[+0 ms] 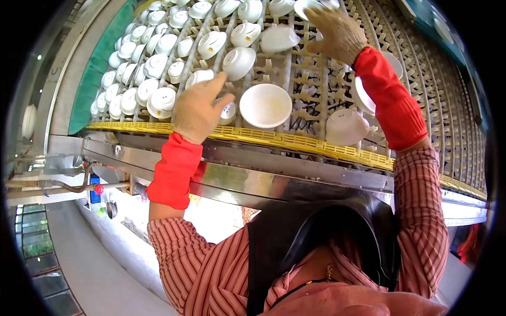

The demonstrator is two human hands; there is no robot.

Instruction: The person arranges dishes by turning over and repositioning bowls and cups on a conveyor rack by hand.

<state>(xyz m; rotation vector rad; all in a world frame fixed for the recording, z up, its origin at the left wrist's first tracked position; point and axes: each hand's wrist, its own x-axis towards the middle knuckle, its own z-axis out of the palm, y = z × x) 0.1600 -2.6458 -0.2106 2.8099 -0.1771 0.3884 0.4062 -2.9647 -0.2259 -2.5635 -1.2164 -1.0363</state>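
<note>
Left hand [198, 109]: fingers spread, by a small bowl [228, 113] | Right hand [340, 36]: far, fingers spread by a dish [301, 7], can't tell if touching | Big bowl [265, 106]: near yellow edge [298, 142], between hands

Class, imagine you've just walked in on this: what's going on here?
A person in a striped shirt is working at a pegged rack bearing many white bowls. The gloved left hand, visible fingers spread, is beside a small bowl near the yellow edge. The gloved right hand is at a white dish farther back; whether it grips it is unclear.
</note>
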